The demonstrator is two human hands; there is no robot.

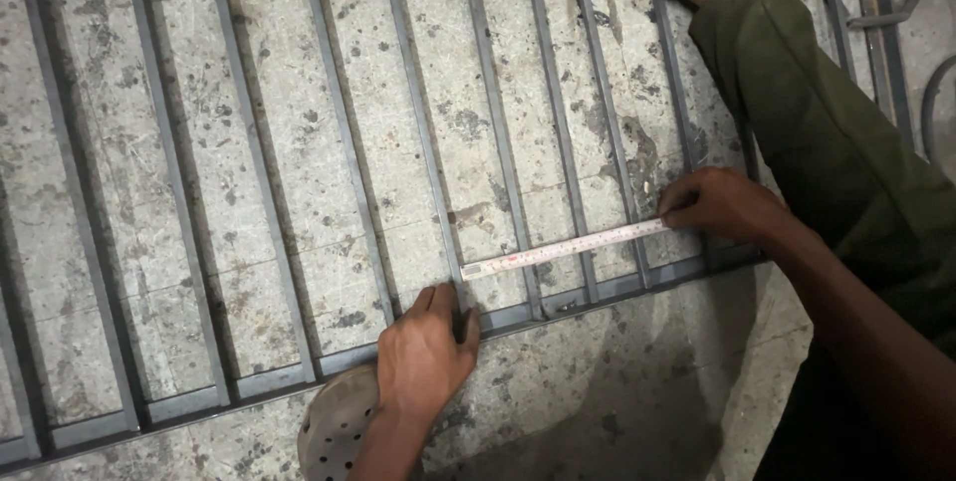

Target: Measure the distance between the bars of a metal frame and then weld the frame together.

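While my left hand [423, 352] presses flat on the steel grille [299, 376] rail | right hand [719, 204] pinches the tape measure [568, 248] across its bars | keep it taut, square to bars.

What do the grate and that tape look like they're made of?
Grate: probably steel, with dull grey square bars and a flat bottom rail. Tape, between left hand and right hand: thin pale strip with printed marks; metal or plastic, can't tell.
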